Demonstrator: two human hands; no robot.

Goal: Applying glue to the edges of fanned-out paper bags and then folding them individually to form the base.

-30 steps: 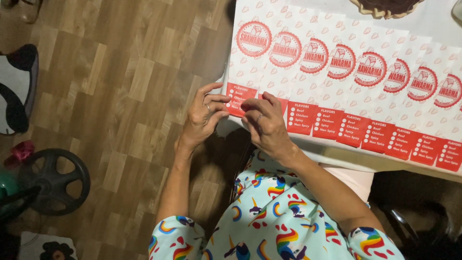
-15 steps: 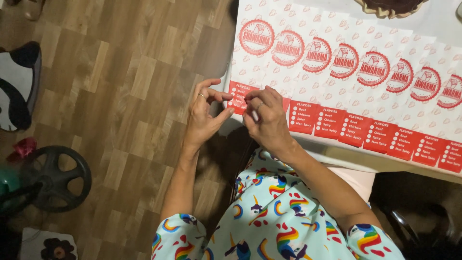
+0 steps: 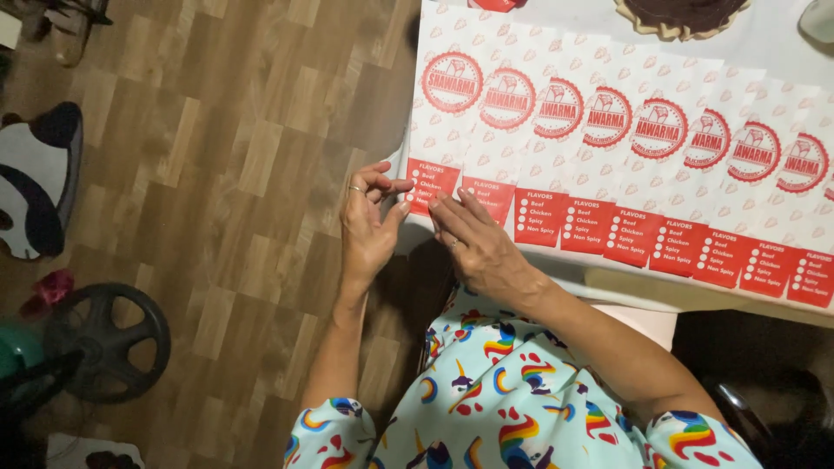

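A row of flat white paper bags (image 3: 608, 148) with red round emblems and red bottom bands lies overlapped along the tabletop (image 3: 764, 35), each one covering part of its neighbour. The bags lie flat; whether anything is inside them cannot be told, though they look empty. Their long axes run from the near table edge away towards the far side, with the red bands pointing at the person.

The end bag (image 3: 443, 130) sits at the left end of the row, at the tabletop's corner, its red band (image 3: 432, 184) hanging just at the edge. The left hand (image 3: 369, 230), wearing a ring, pinches that band's lower corner between thumb and fingertips, the other fingers curled. The right hand (image 3: 482, 247) lies with fingers stretched out and close together, the tips resting on the red band of the second bag (image 3: 486, 195), just beside the left hand.

At the far edge sits a dark round pie (image 3: 682, 16), partly cut off by the frame. Wooden floor (image 3: 217, 174) lies to the left.
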